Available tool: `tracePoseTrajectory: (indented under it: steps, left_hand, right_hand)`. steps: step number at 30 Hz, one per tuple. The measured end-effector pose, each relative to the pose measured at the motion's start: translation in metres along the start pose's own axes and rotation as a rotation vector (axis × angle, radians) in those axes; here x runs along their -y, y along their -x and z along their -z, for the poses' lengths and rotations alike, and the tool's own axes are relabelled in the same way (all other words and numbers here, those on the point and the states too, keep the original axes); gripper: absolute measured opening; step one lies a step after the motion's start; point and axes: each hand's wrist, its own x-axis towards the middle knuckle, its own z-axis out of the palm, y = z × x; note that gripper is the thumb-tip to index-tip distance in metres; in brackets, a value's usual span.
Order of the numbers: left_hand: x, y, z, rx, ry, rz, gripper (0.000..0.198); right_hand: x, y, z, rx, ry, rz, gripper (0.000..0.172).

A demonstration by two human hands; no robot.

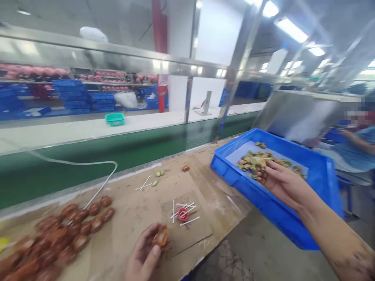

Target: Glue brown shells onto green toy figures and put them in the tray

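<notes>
My left hand (146, 249) is closed around a hollow brown-orange piece (161, 236), its open side facing up with something pale inside. Over the blue crate on the right, my right hand (279, 181) reaches into a pile of small green and pinkish pieces (252, 160). Its fingers are curled at the pile, and blur hides what is between them. Just beyond my left hand, a small red cup (183, 214) sits on a cardboard sheet, with several white cotton swabs (190, 221) in and around it.
Many brown-orange pieces (70, 230) heap up at the left, a pale hose (101, 183) reaching into them. Loose green pieces (154, 182) and one brown piece (185, 168) lie farther back. The blue crate (234, 179) overhangs the bench edge. Another person's arm (359, 141) shows at far right.
</notes>
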Motion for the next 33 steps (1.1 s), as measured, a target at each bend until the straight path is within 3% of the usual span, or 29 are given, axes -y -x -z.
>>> tracePoseTrajectory:
  steps: [3,7,11,16,19,23,28,33]
  left_hand:
    - [-0.007,0.013,-0.011,0.19,0.103,0.01,0.053]
    - [-0.009,0.017,-0.013,0.372,0.174,-0.018,0.048]
    - [-0.013,0.022,-0.004,0.405,0.231,-0.05,0.048]
    - [-0.02,0.025,0.001,0.335,0.243,-0.105,0.049]
    - [-0.021,0.025,0.0,0.293,0.242,-0.116,0.049]
    - [-0.021,0.024,0.001,0.253,0.208,-0.109,0.048]
    - [-0.025,0.024,0.008,0.262,0.072,-0.232,0.048]
    - [-0.032,0.024,0.013,0.248,-0.053,-0.305,0.049]
  right_hand:
    - [-0.005,0.055,-0.062,0.194,-0.273,-0.029,0.044]
    - [0.001,0.114,-0.138,0.51,-0.183,0.047,0.039]
    - [0.013,0.13,-0.177,0.56,-0.084,0.234,0.034]
    - [0.008,0.127,-0.19,0.577,0.064,0.359,0.034]
    - [0.004,0.127,-0.191,0.54,0.109,0.508,0.032]
    - [0.008,0.123,-0.192,0.561,0.097,0.687,0.046]
    - [0.015,0.118,-0.193,0.697,0.112,0.748,0.061]
    - [0.021,0.119,-0.193,0.773,0.16,0.778,0.06]
